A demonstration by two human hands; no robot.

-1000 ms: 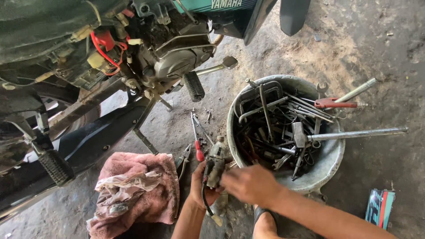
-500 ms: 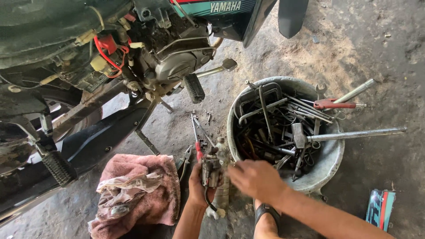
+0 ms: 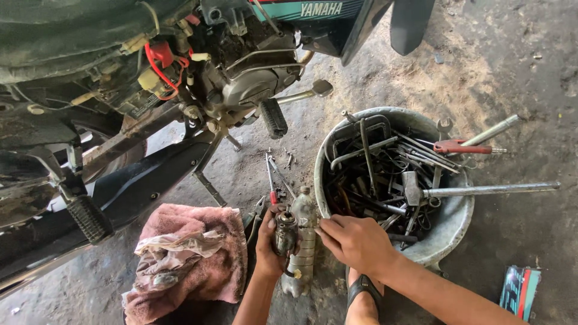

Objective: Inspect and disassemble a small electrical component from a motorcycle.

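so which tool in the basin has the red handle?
The pliers-like tool resting across the grey basin's far right rim, red grips pointing right. Everything else in the basin is bare dark or silver metal.

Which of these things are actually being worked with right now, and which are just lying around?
In hand:
left hand gripping a small grimy metal part
right hand touching that part
plastic bottle lying under both hands

Lying about:
basin of tools
pink rag
pliers
motorcycle
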